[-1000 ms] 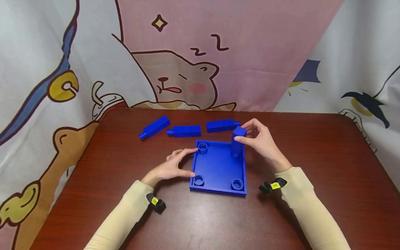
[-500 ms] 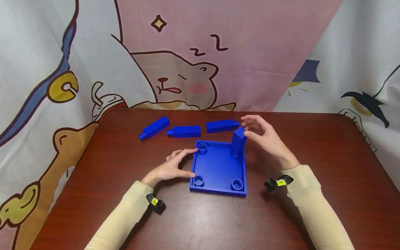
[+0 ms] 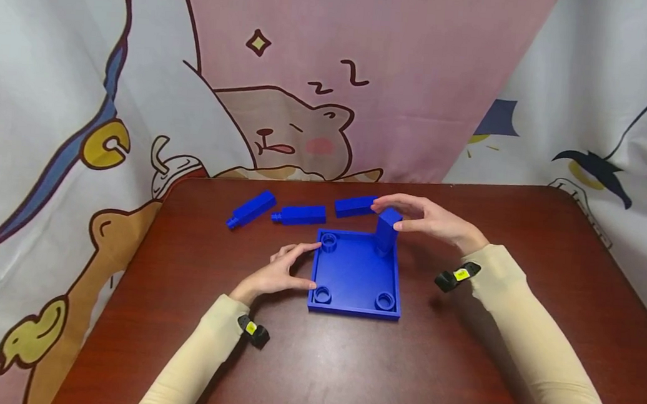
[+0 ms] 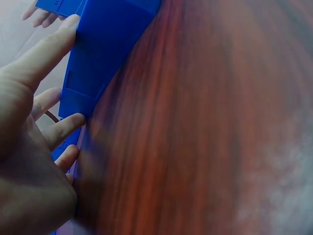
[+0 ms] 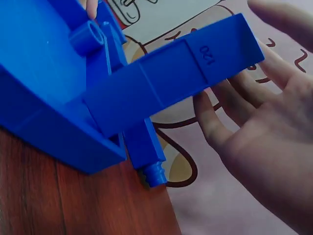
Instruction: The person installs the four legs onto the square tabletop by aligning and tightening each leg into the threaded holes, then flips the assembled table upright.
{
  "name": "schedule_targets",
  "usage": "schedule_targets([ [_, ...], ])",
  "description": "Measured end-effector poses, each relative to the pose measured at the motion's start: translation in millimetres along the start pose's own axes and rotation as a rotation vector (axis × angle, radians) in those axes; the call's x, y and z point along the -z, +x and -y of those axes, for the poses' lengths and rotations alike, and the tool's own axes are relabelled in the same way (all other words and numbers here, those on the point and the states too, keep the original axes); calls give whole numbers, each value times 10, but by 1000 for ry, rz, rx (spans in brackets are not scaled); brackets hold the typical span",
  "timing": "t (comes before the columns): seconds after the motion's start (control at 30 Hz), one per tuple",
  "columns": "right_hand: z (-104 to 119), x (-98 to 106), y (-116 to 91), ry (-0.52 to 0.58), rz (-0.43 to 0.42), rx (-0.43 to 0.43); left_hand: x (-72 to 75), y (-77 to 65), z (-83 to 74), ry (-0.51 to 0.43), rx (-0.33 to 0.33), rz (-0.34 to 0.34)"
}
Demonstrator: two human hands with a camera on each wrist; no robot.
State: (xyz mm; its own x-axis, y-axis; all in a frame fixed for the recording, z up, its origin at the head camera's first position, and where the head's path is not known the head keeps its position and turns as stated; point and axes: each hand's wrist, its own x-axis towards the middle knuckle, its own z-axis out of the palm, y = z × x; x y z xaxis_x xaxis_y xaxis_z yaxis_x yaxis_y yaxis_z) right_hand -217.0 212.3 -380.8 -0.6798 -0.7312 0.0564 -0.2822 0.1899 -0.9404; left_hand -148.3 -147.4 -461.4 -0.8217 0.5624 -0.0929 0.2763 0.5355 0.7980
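A square blue tray (image 3: pixel 355 270) with raised edges lies on the table. Three of its corners show round threaded sockets, such as the front-left socket (image 3: pixel 323 294). At the back-right corner a square blue leg (image 3: pixel 388 231) stands upright. My left hand (image 3: pixel 275 277) touches the tray's left edge with thumb and fingertips spread along it. My right hand (image 3: pixel 435 222) is loosely around the leg's top, fingers behind it and thumb at its right side. In the right wrist view the leg (image 5: pixel 176 76) bears the number 120, and the palm stays apart from it.
Several more blue parts lie behind the tray: a left leg (image 3: pixel 252 209), a middle leg (image 3: pixel 302 215) and a right leg (image 3: pixel 355 207), the last partly behind my right fingertips. The brown table (image 3: pixel 266 373) ends at a cartoon-printed curtain (image 3: pixel 411 77).
My right hand loosens from the leg, draws back to the right, then comes round its top again with straighter fingers. The leg stays upright. My left hand stays at the tray's edge.
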Motion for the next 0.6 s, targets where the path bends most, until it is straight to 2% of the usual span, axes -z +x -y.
schedule_targets([
  [0.17, -18, -3, 17, -31, 27, -9, -3, -2, 7, 7, -2, -6],
  [0.33, -37, -34, 35, -31, -20, -3, -3, 2, 14, 6, -1, -9],
  [0.47, -65, -92, 57, -52, -113, 19, 1, -3, 5, 6, 6, -4],
  [0.6, -24, -225, 80, -112, -287, 40, 2, -4, 0, 7, -2, -2],
])
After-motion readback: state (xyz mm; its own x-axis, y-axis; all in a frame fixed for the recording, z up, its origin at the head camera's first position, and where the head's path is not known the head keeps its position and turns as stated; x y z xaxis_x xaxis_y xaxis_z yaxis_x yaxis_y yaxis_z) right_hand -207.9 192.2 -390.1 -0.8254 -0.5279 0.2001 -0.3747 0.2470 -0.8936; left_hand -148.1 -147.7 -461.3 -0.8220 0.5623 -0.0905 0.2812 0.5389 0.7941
